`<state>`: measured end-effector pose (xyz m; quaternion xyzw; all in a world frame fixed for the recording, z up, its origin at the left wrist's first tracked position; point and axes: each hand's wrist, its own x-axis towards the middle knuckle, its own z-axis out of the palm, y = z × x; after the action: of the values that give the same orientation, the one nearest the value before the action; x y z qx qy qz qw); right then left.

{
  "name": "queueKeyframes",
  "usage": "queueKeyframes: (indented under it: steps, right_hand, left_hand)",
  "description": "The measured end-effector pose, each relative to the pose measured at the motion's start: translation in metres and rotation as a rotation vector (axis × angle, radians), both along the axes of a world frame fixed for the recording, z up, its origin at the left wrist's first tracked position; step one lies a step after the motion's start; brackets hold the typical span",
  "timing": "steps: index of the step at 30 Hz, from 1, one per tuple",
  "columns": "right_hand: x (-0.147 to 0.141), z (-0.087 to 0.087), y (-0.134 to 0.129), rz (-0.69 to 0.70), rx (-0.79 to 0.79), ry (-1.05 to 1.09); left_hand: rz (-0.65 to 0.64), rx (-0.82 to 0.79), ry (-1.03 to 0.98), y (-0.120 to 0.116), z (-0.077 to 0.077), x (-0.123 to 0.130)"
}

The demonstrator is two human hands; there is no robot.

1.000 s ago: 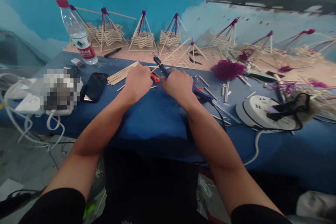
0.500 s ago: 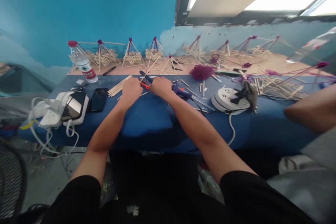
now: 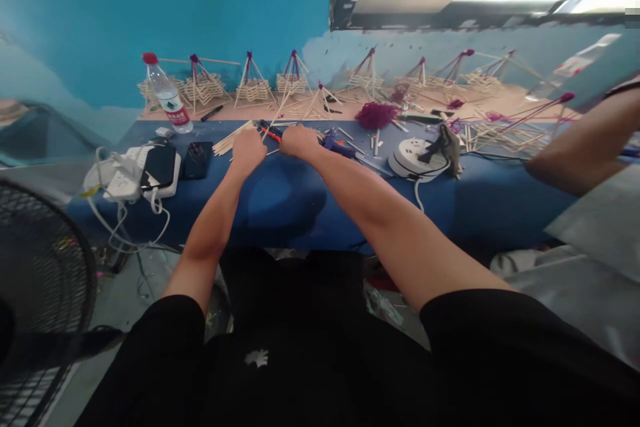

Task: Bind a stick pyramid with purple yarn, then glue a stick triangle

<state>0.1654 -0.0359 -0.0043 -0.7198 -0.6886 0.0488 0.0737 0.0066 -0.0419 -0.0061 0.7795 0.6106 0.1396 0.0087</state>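
Note:
My left hand (image 3: 249, 147) is closed beside a bundle of thin wooden sticks (image 3: 230, 139), with a thin stick rising from its fingers. Close to its right, my right hand (image 3: 299, 142) is closed too; what it grips is hidden. An orange and black tool (image 3: 273, 134) lies between the two hands, partly covered. Just right of my right hand is a dark blue tool (image 3: 339, 145) among loose sticks. Behind stand several stick structures (image 3: 293, 83) with purple tops, and a ball of purple yarn (image 3: 375, 115).
A water bottle (image 3: 171, 103), a phone (image 3: 197, 160) and power strips with white cables (image 3: 126, 177) are on the left. A round white power socket (image 3: 417, 159) sits at right, near another person's arm (image 3: 583, 140). A fan (image 3: 40, 307) stands at lower left.
The view has shifted, so the table appears higher and more of the fan shows. A thin stick now shows at my left hand. Both hands stay close together.

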Motion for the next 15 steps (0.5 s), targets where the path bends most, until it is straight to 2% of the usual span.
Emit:
queueKeyframes:
  steps: [9,15]
  right_hand:
    - [0.000,0.007,-0.019,-0.010,0.056,-0.021]
    - [0.007,0.011,-0.034,-0.038,0.092,0.010]
  left_hand:
    - [0.005,-0.014,-0.052,-0.022,0.014,-0.007]
    - [0.001,0.010,-0.125,-0.026,0.007,-0.024]
